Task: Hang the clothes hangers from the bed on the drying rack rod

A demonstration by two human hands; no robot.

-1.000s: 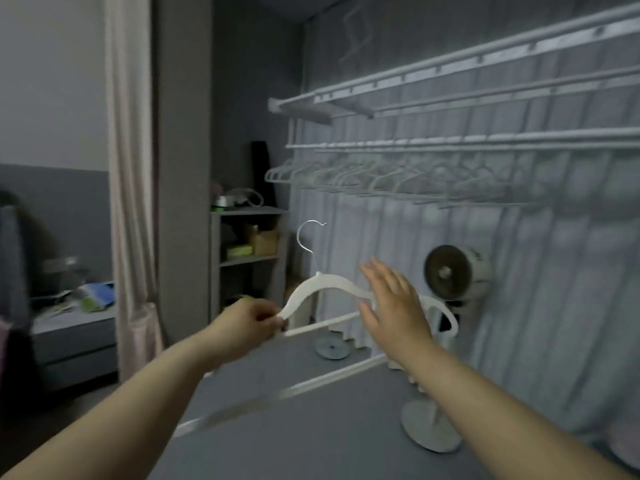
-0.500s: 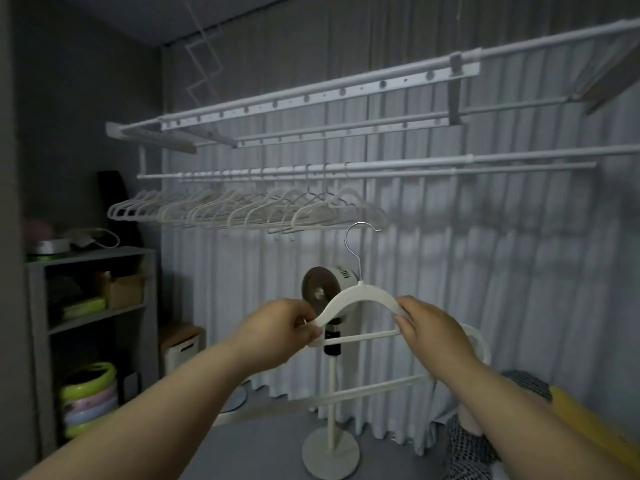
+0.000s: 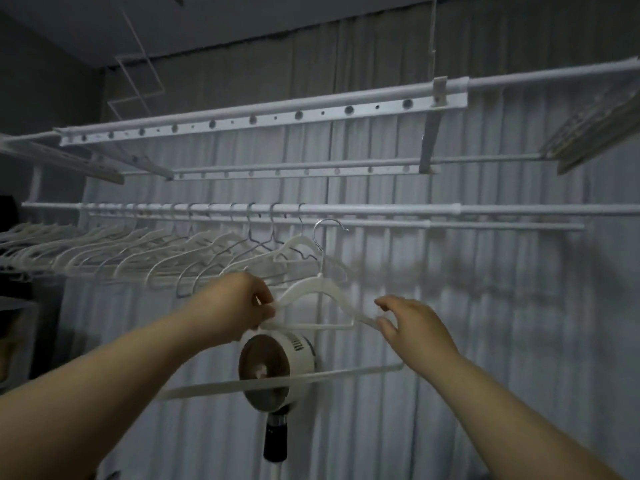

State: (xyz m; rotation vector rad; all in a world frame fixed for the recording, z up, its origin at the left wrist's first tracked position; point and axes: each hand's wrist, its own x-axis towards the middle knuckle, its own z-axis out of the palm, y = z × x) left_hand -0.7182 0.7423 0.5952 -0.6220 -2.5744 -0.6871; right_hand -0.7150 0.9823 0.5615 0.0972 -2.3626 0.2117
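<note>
Raised since the earlier frame, the hanger [image 3: 313, 284] is now held with its hook just below the rod [image 3: 381, 210]. Hung hangers [image 3: 138, 252] are crowded up-left of the hands. Its left shoulder is pinched by the left hand [image 3: 235, 306]. Its right end seems, in the dim light, pinched by the right hand [image 3: 412, 323], so it is kept level for hooking.

White hanger [image 3: 313, 284] upright, metal hook just under rod [image 3: 381, 208]; other white hangers [image 3: 166, 252] hung along rod's left part.
</note>
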